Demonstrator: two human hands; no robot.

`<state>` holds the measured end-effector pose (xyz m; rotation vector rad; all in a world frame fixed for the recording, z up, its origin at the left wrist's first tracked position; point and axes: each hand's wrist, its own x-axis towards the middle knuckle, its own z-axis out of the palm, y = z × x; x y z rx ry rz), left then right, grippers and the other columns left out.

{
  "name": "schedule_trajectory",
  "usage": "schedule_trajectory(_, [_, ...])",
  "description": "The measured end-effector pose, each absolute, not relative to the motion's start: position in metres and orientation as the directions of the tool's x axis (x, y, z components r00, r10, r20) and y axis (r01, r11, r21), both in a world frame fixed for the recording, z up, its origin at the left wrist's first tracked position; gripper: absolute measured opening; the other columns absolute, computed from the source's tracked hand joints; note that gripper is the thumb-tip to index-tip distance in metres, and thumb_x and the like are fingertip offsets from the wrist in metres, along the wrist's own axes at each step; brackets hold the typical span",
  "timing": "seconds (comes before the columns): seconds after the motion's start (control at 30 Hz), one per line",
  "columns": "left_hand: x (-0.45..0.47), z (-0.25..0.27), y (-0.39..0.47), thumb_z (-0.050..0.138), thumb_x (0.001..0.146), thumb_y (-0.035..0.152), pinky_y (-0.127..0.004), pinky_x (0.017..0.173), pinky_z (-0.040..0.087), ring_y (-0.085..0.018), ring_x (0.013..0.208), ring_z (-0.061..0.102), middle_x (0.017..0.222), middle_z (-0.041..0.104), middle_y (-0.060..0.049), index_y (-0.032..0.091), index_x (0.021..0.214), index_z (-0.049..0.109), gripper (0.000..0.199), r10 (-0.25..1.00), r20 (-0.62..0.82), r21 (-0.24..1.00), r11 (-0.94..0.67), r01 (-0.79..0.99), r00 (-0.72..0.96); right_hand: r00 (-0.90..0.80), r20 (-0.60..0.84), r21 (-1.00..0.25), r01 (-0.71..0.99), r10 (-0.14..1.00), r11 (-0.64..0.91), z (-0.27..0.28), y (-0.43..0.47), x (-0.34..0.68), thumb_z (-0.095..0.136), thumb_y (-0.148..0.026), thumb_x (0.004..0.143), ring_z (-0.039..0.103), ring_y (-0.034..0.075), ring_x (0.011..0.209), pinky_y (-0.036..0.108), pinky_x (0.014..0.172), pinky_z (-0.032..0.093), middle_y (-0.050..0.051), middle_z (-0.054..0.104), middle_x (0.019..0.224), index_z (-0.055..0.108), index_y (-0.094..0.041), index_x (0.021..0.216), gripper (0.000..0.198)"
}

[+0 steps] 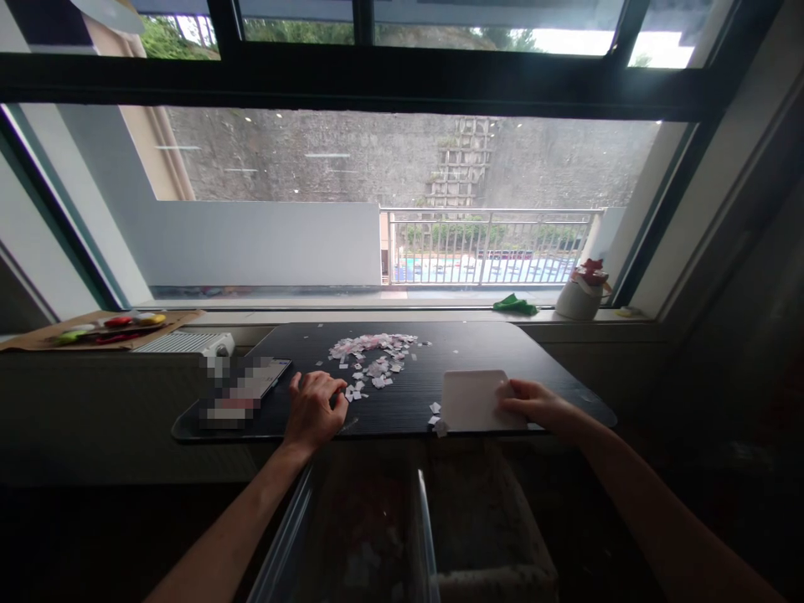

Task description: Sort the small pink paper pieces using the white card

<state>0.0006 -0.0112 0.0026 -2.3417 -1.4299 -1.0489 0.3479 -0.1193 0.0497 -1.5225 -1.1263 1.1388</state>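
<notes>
My left hand (316, 405) is at the near left of the dark table (483, 339), its fingers curled and thumb and forefinger close together. Whatever it may pinch is too small to make out. Just beyond it lies a loose heap of small white and pinkish paper scraps (377, 345). In my right hand (531, 402) is a white rectangular card (472, 400) with rounded corners, gripped by its right edge near the table's front. A few paper scraps (435, 409) lie by the card's left edge.
A phone (276, 373), partly blurred out, lies at the table's left. Beneath the front edge is a clear-walled bin (358, 519) with pale bits in it. The windowsill holds a green cloth-like item (515, 305) and a white pot (579, 297). A radiator (185, 343) stands left.
</notes>
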Motion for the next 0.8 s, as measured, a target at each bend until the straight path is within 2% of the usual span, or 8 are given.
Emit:
schedule_trajectory(0.17, [0.0, 0.002, -0.011, 0.047, 0.076, 0.021, -0.053, 0.104, 0.02, -0.026, 0.101, 0.054, 0.086, 0.067, -0.005, 0.02, 0.083, 0.065, 0.019, 0.702, 0.655, 0.185, -0.506, 0.842, 0.278, 0.189, -0.112, -0.976, 0.165, 0.976, -0.144, 0.047, -0.113, 0.354, 0.071, -0.019, 0.052, 0.064, 0.015, 0.06, 0.024, 0.055, 0.049, -0.001, 0.07, 0.067, 0.064, -0.017, 0.075, 0.024])
schedule_trajectory(0.3, [0.001, 0.003, -0.01, 0.046, 0.075, 0.021, -0.053, 0.103, 0.02, -0.026, 0.101, 0.054, 0.086, 0.067, -0.005, 0.021, 0.082, 0.065, 0.019, 0.699, 0.659, 0.185, -0.508, 0.841, 0.277, 0.299, -0.022, -0.98, 0.181, 0.954, -0.079, 0.039, -0.097, 0.354, 0.068, -0.016, 0.055, 0.063, 0.015, 0.062, 0.024, 0.058, 0.049, -0.001, 0.069, 0.067, 0.063, -0.017, 0.075, 0.021])
schedule_trajectory(0.4, [0.001, 0.003, -0.01, 0.047, 0.075, 0.021, -0.052, 0.104, 0.02, -0.026, 0.101, 0.054, 0.086, 0.067, -0.005, 0.021, 0.082, 0.065, 0.019, 0.701, 0.658, 0.187, -0.505, 0.843, 0.274, 0.349, -0.026, -0.974, 0.203, 0.937, -0.102, 0.037, -0.089, 0.348, 0.067, -0.014, 0.054, 0.062, 0.014, 0.061, 0.024, 0.057, 0.049, -0.001, 0.067, 0.064, 0.063, -0.017, 0.071, 0.018])
schedule_trajectory(0.63, [0.0, 0.001, -0.01, 0.047, 0.075, 0.021, -0.053, 0.104, 0.02, -0.025, 0.1, 0.054, 0.087, 0.067, -0.005, 0.021, 0.083, 0.065, 0.02, 0.692, 0.666, 0.177, -0.508, 0.843, 0.278, 0.167, -0.126, -0.98, 0.131, 0.978, -0.149, 0.046, -0.099, 0.339, 0.071, -0.016, 0.049, 0.062, 0.014, 0.063, 0.026, 0.063, 0.049, -0.001, 0.068, 0.066, 0.062, -0.017, 0.071, 0.024])
schedule_trajectory(0.8, [0.0, 0.002, -0.01, 0.047, 0.075, 0.021, -0.053, 0.104, 0.019, -0.026, 0.101, 0.054, 0.086, 0.067, -0.005, 0.021, 0.083, 0.065, 0.02, 0.695, 0.663, 0.176, -0.507, 0.844, 0.279, 0.125, -0.149, -0.975, 0.145, 0.981, -0.166, 0.052, -0.11, 0.345, 0.074, -0.021, 0.046, 0.061, 0.014, 0.06, 0.025, 0.059, 0.048, -0.002, 0.067, 0.065, 0.061, -0.017, 0.073, 0.03])
